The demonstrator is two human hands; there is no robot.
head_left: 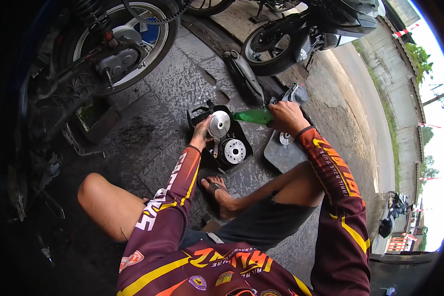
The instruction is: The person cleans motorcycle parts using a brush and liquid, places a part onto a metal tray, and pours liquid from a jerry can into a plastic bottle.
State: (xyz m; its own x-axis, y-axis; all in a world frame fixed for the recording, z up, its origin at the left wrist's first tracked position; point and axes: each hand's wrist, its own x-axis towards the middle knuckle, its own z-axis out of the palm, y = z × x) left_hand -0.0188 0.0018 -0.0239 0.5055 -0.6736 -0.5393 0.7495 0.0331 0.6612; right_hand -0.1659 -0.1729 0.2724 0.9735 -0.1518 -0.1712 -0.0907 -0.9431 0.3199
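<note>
The left hand (201, 132) grips a silver disc (219, 124) by its left edge, above a black tray (250, 148) holding a drum (233, 151). To the right, the right hand (287, 117) is clamped on a green bottle (254, 117), its neck toward the disc. Small lettering on the right sleeve (336, 170) reads "TRAIL ADVENTURE".

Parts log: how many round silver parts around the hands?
3: a plain metal disc in the left hand, a holed metal rotor in the black tray, a smaller metal disc near the right hand. More may be hidden beneath the hands.
</note>
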